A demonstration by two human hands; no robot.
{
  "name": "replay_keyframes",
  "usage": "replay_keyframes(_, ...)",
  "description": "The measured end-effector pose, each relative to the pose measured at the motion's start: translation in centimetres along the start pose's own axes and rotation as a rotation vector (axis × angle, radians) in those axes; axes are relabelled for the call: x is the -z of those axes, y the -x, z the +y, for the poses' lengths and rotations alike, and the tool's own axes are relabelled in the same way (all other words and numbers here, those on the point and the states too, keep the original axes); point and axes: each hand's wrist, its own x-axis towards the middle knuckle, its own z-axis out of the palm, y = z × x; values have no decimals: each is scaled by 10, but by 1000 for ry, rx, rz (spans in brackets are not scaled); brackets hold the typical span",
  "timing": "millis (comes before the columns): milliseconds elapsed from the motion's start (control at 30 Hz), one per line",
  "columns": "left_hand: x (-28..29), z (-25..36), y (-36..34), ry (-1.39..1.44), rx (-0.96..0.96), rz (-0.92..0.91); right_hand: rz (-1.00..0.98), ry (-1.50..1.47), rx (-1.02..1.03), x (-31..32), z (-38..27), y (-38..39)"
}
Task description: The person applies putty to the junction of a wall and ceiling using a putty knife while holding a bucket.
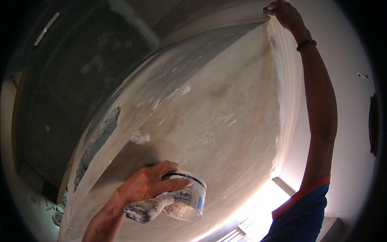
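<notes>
My left hand (149, 183) grips a small white plastic tub (189, 197) smeared with filler, together with the paste-caked handle of a tool (145, 210) that sticks out below my fingers. My right hand (285, 14) is stretched up high, fingers pinched on a small tool (267, 11) pressed against the top edge where the wall (217, 117) meets the white moulding (290, 92). The wall is patchy beige with white filler smears. A dark band (306, 43) circles my right wrist.
A grey unfinished wall (80, 80) with chipped plaster (98, 141) lies to the left. Down at the lower left, containers and debris (56, 209) sit on the floor. Bright light comes from an opening (254, 209) at the bottom. A white wall (350, 101) stands at the right.
</notes>
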Motion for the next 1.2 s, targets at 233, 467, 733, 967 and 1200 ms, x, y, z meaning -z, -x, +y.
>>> replay_keyframes(233,-1,3,-4,42,-14,15,98,-66,63,-20,1,-8)
replay_keyframes(467,0,-4,3,-15,-43,-29,132,-56,142,-4,11,-13)
replay_keyframes(733,2,0,-2,-20,-40,-46,173,121,482,-30,49,-11)
replay_keyframes(967,2,-1,0,-11,-53,-33,247,200,674,-53,72,-16)
replay_keyframes(1200,3,0,1,4,-36,-31,248,237,646,-56,59,-8)
